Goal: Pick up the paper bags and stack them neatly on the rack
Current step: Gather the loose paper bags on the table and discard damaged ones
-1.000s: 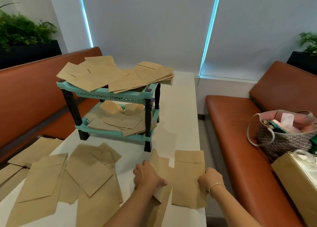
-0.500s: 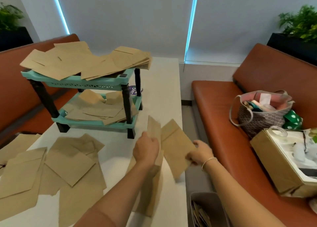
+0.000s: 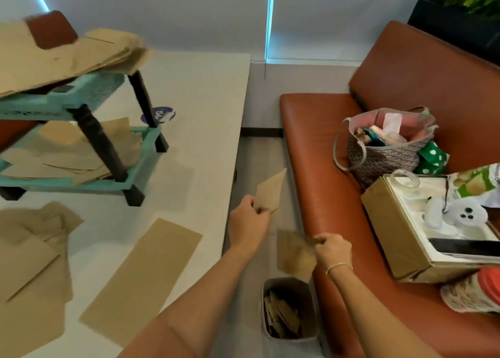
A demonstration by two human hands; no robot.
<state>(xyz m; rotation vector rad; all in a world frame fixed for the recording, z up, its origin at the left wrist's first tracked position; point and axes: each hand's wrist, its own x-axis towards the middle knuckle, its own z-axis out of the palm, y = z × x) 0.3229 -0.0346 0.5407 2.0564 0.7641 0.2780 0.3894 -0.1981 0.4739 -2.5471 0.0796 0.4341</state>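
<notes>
My left hand [image 3: 247, 222] pinches a small brown paper bag [image 3: 269, 194] past the table's right edge. My right hand [image 3: 331, 249] pinches another brown paper bag [image 3: 293, 252], which hangs above a grey bin [image 3: 289, 309]. A long paper bag [image 3: 143, 276] lies flat on the white table [image 3: 200, 130]. More bags [image 3: 29, 252] lie in a loose pile at the left. The teal two-shelf rack [image 3: 81, 97] stands at the back left with several bags spread on both shelves.
The grey bin on the floor between table and bench holds paper bags. On the brown bench [image 3: 324, 168] stand a woven handbag [image 3: 384, 146] and a cardboard box [image 3: 422, 230] with white items. A purple sticker [image 3: 159, 114] lies behind the rack.
Both hands lifted their bags off the table and moved right, past the table edge, over the gap with the bin. The view swung right. One long bag stayed on the table.
</notes>
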